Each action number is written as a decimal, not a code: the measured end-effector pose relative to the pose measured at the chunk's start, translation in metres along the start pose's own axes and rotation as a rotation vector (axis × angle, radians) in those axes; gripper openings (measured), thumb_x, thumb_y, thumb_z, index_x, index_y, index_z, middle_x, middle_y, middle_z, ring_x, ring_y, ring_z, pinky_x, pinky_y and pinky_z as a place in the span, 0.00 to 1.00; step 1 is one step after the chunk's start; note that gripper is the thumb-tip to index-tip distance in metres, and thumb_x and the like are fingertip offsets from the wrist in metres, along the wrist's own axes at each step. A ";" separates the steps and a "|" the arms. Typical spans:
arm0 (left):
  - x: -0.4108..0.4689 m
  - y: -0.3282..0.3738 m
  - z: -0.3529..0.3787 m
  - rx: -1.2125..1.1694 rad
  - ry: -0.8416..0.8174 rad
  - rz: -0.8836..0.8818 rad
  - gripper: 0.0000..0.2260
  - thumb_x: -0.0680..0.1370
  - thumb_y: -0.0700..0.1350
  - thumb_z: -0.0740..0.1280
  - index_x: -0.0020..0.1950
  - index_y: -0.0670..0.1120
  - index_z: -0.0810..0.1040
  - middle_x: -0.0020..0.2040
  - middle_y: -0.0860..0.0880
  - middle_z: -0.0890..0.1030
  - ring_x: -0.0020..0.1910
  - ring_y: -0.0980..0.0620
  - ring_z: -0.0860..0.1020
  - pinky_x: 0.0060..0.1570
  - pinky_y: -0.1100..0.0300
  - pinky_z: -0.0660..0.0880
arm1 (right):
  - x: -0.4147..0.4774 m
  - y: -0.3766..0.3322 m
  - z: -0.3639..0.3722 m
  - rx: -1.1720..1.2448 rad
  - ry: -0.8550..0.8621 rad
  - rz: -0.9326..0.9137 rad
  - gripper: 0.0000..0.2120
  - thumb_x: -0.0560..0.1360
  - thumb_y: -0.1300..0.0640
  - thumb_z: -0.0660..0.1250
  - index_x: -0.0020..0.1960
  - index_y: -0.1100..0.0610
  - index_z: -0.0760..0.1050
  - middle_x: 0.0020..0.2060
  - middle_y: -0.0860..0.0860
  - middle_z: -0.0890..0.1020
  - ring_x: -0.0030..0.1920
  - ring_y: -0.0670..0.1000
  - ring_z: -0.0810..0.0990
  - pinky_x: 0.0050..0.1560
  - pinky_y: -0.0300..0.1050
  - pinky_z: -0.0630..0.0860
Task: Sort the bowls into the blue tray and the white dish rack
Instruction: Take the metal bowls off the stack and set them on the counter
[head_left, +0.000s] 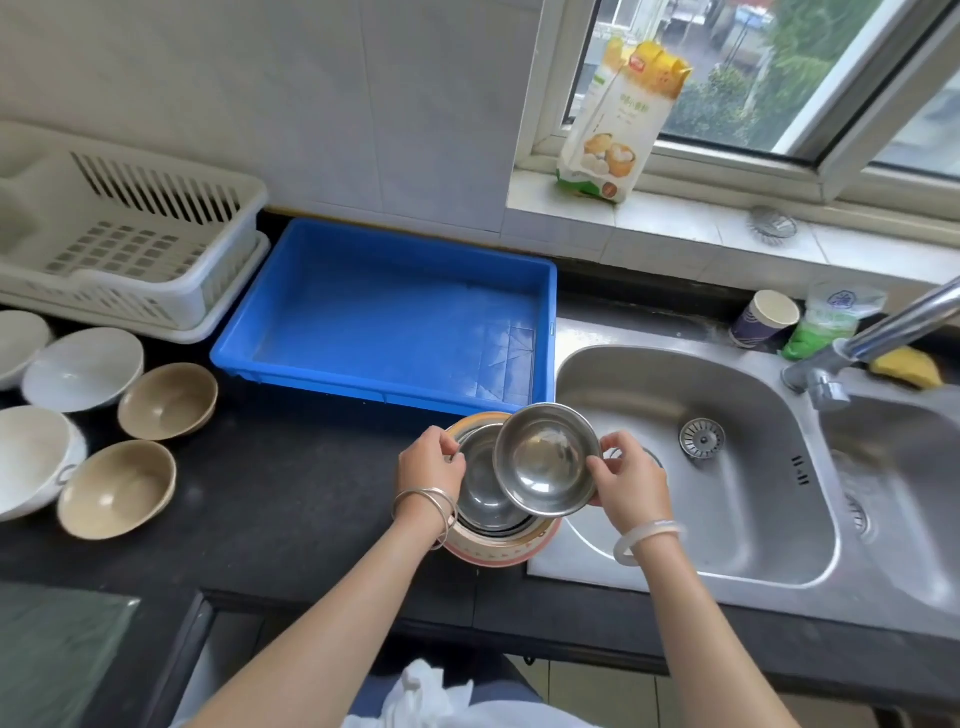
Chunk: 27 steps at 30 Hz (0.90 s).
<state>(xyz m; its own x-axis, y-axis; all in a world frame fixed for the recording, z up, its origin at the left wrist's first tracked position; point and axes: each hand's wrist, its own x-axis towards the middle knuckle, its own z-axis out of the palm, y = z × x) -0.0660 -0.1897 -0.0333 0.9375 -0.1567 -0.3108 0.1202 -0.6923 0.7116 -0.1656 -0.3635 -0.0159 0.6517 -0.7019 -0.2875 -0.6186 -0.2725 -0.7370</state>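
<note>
My right hand holds a small steel bowl by its right rim, tilted above a stack of steel bowls. That stack sits inside a pink-rimmed basin at the counter's edge beside the sink. My left hand grips the left rim of the stack's top bowl. The blue tray lies just behind, with nothing in it. The white dish rack stands at the far left. Two tan bowls and several white bowls rest on the black counter at left.
A double steel sink with a faucet fills the right side. A paper cup, a green bag and a yellow sponge sit behind it. A flour bag stands on the windowsill.
</note>
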 end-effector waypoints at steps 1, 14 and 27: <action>0.000 0.000 -0.002 -0.015 0.002 0.001 0.02 0.75 0.40 0.65 0.43 0.45 0.75 0.41 0.49 0.78 0.40 0.51 0.77 0.38 0.62 0.71 | 0.000 -0.001 0.000 0.015 -0.007 -0.002 0.06 0.74 0.62 0.64 0.43 0.52 0.72 0.33 0.52 0.82 0.32 0.55 0.83 0.42 0.56 0.82; 0.011 -0.038 -0.086 -0.331 0.084 -0.158 0.07 0.72 0.40 0.69 0.38 0.50 0.74 0.41 0.49 0.81 0.43 0.49 0.81 0.48 0.49 0.81 | -0.008 -0.059 0.025 0.158 -0.111 -0.123 0.06 0.74 0.62 0.64 0.46 0.52 0.76 0.33 0.55 0.83 0.33 0.55 0.83 0.40 0.52 0.83; -0.008 -0.165 -0.166 -0.548 0.285 -0.493 0.08 0.71 0.35 0.68 0.36 0.46 0.73 0.37 0.43 0.80 0.37 0.44 0.79 0.50 0.45 0.80 | -0.001 -0.115 0.178 0.083 -0.420 -0.047 0.06 0.74 0.62 0.65 0.50 0.56 0.76 0.45 0.57 0.81 0.36 0.53 0.82 0.38 0.45 0.82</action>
<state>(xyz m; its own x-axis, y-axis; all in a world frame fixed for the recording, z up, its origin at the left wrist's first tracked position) -0.0391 0.0427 -0.0439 0.7725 0.3157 -0.5509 0.6184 -0.1772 0.7656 -0.0168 -0.2145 -0.0399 0.8113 -0.3563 -0.4636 -0.5575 -0.2321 -0.7971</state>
